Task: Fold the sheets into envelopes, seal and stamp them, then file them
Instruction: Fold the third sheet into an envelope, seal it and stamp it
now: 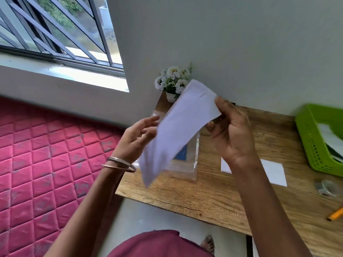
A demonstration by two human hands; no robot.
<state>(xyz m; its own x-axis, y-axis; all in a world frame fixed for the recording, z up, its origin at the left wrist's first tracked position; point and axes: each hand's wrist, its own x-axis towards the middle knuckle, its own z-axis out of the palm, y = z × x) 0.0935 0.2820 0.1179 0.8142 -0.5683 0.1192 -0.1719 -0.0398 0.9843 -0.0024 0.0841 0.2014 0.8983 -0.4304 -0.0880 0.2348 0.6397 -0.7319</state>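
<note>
Right hand [232, 130] pinches white envelope [178, 130] above desk [213, 197]. Left hand [137, 140] relaxed, fingers behind envelope's lower half.

Both arms raised; right hand [232, 130] pinches with curled fingers, left hand [138, 138] seemingly loose, blurred.

The wood-grain table [213, 197] carries a clear plastic packet [187, 164] near its left edge, a white folded sheet [274, 172] mid-table, and a green perforated plastic basket [313, 145] at the right.
</note>
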